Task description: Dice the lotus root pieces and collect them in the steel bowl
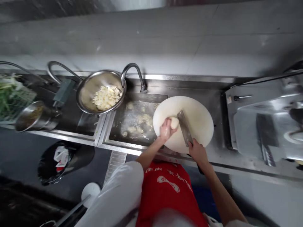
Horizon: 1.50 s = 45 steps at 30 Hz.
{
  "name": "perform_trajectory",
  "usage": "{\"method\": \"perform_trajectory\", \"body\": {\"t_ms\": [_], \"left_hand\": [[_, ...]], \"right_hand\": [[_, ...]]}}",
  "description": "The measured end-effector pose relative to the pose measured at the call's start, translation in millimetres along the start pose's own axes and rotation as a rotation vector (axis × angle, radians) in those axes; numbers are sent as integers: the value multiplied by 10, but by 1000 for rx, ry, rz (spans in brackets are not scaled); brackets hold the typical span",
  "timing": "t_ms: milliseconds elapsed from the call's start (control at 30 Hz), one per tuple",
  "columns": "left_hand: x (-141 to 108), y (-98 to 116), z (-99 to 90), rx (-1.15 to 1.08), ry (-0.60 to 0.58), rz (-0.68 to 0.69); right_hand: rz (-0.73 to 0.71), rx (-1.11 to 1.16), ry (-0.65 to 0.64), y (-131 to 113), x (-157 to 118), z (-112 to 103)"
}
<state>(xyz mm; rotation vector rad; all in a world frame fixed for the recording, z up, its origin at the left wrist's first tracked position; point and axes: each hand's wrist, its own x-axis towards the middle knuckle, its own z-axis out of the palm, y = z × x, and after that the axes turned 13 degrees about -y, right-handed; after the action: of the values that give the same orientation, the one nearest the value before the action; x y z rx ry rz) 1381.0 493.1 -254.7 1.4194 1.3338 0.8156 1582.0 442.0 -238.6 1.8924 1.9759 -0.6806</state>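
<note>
A round white cutting board (199, 126) lies on the steel counter in front of me. My left hand (166, 129) grips a pale, peeled piece of lotus root (174, 122) against the board's left half. Close to the right side of that piece stands the blade of a cleaver (184, 126), on edge over the board. My right hand (197, 150) is closed around its handle near the front rim. Whether the blade touches the root I cannot tell.
Left of the board, a sink (115, 143) holds water and several pale root pieces. A steel bowl (86, 94) of chopped pale pieces rests beside the curved faucet (132, 65). Further left are a steel pot (26, 121), a basket of greens (14, 104) and a black bin (47, 167).
</note>
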Motion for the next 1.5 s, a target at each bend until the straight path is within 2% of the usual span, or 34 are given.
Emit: {"method": "perform_trajectory", "body": {"t_ms": [67, 133, 200, 300, 400, 600, 767, 1167, 1267, 1367, 1433, 1500], "left_hand": [[-47, -84, 268, 200, 107, 14], [-127, -204, 380, 339, 131, 89], [-160, -310, 379, 394, 128, 211], [-67, -402, 326, 432, 120, 364], [61, -430, 339, 490, 29, 442], [204, -464, 446, 582, -15, 491], [276, -493, 475, 590, -42, 478], [356, -529, 527, 503, 2, 480], [364, -542, 545, 494, 0, 480], [317, -518, 530, 515, 6, 503], [248, -494, 486, 523, -7, 501], [168, -471, 415, 541, -69, 477]], "right_hand": [[5, -9, -20, -16, -49, 37], [11, 3, -53, -18, -83, 52], [8, 26, -87, 1, -92, 22], [-7, 44, -121, 57, -106, -81], [5, 39, -109, 91, -231, -162], [0, 65, -104, 77, -687, -175], [-31, 97, -129, 65, -816, -211], [-23, 94, -236, 73, -567, -467], [-19, 90, -218, -51, -283, -468], [-43, 136, -182, -195, 77, -374], [-59, 159, -157, -222, 256, -295], [-73, 156, -125, -165, 359, -232]]}}
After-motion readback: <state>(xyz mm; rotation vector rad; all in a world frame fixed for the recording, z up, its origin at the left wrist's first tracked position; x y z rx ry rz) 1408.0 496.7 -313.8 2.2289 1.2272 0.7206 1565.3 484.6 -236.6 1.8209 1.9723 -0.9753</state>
